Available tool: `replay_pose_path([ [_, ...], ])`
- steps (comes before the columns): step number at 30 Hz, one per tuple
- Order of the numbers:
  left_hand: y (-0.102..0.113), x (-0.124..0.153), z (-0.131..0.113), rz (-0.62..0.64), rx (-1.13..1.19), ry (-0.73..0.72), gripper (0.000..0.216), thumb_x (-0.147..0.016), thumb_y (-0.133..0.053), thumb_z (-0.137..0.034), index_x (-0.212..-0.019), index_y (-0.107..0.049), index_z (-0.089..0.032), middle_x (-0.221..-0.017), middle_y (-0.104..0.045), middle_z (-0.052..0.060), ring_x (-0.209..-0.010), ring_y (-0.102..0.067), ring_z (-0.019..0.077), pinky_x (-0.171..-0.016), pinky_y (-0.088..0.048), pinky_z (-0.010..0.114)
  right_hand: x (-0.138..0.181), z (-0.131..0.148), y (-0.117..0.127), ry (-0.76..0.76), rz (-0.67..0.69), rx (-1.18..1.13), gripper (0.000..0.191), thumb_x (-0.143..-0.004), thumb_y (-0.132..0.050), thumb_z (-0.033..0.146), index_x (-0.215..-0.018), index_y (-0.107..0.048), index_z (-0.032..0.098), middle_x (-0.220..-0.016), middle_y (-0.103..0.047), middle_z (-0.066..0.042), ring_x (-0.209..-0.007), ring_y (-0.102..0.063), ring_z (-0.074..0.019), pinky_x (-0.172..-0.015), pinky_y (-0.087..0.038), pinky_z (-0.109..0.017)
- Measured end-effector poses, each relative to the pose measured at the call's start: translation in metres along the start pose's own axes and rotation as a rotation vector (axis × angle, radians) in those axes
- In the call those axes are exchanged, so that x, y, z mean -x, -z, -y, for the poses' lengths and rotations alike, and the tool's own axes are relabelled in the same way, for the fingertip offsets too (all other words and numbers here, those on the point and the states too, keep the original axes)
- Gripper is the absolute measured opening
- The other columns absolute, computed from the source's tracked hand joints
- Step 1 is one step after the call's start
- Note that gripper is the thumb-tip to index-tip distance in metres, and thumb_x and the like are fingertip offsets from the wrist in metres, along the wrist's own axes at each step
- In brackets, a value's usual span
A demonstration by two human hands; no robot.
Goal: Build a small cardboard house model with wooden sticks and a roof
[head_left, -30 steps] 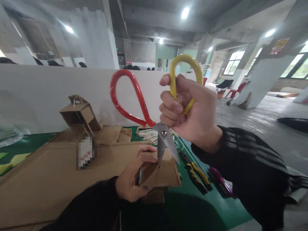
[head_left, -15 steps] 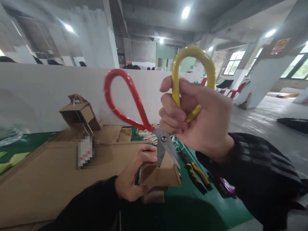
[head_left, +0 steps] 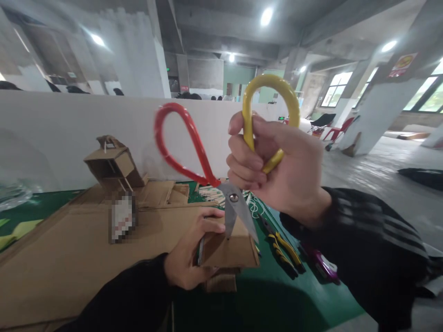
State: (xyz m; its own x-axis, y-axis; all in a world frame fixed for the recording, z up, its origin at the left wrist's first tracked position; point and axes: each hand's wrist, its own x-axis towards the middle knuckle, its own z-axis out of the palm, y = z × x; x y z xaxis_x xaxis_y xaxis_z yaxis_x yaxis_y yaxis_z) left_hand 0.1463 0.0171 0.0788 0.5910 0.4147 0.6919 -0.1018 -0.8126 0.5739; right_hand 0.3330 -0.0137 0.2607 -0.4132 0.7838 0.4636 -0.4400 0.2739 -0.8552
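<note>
My right hand (head_left: 273,159) is wrapped round the yellow handle of a pair of scissors (head_left: 234,197). Their red handle stands apart to the left, untouched, and the blades are spread and point down. One blade tip meets the top of a small cardboard box (head_left: 224,252), at or near a small dark hole; how deep it goes I cannot tell. My left hand (head_left: 192,249) grips that box from its left side, fingers on top and thumb low at the front. Below the box a ridged piece of cardboard (head_left: 220,283) shows.
A large cardboard sheet (head_left: 86,258) covers the left of the green table (head_left: 277,304). A cardboard model (head_left: 116,163) stands at the back left. Pliers (head_left: 284,251), a purple tool (head_left: 322,266), white string (head_left: 255,207) and thin sticks (head_left: 209,193) lie near the box. A white partition (head_left: 86,115) rises behind.
My right hand and the yellow handle have moved slightly left and down, and the red handle slightly right, so the handles are a little closer. My left hand still holds the box.
</note>
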Motion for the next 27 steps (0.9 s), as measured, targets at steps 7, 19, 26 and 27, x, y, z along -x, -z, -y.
replay_pose_path([
  [7,0.001,0.0,-0.002,0.024,-0.009,0.015,0.05,-0.083,-0.061,-0.051,-0.124,-0.047,-0.026,-0.132,-0.04,0.013,-0.122,-0.045,0.035,-0.097,-0.041,0.051,0.007,0.007,0.002,-0.031,0.122,0.012,0.045,-0.101,-0.017,0.022,-0.079,-0.056,0.023,-0.051,-0.031,0.006,-0.04,-0.021,-0.0091,-0.04,-0.024,-0.022],
  [19,0.002,0.0,-0.001,0.003,-0.03,-0.006,0.047,-0.085,-0.059,-0.049,-0.123,-0.047,-0.026,-0.132,-0.041,0.012,-0.125,-0.043,0.034,-0.099,-0.04,0.052,0.004,0.004,0.004,-0.041,0.014,0.038,0.041,-0.102,-0.025,0.027,-0.079,-0.059,0.024,-0.052,-0.033,0.006,-0.039,-0.024,-0.0086,-0.041,-0.028,-0.021],
  [26,0.0,0.002,0.001,0.001,0.002,0.004,0.047,-0.083,-0.06,-0.046,-0.124,-0.047,-0.026,-0.132,-0.041,0.013,-0.128,-0.04,0.0365,-0.1,-0.039,0.055,-0.001,0.002,0.006,-0.048,0.096,-0.012,0.039,-0.101,-0.026,0.024,-0.081,-0.059,0.023,-0.053,-0.032,0.006,-0.04,-0.023,-0.0084,-0.04,-0.026,-0.021],
  [27,0.001,0.002,0.002,0.001,0.002,-0.005,0.047,-0.083,-0.06,-0.045,-0.124,-0.047,-0.026,-0.132,-0.041,0.013,-0.129,-0.04,0.0365,-0.1,-0.039,0.055,0.0,0.002,0.004,-0.03,0.052,-0.018,0.037,-0.101,-0.029,0.025,-0.081,-0.059,0.022,-0.054,-0.032,0.006,-0.04,-0.023,-0.0082,-0.04,-0.026,-0.021],
])
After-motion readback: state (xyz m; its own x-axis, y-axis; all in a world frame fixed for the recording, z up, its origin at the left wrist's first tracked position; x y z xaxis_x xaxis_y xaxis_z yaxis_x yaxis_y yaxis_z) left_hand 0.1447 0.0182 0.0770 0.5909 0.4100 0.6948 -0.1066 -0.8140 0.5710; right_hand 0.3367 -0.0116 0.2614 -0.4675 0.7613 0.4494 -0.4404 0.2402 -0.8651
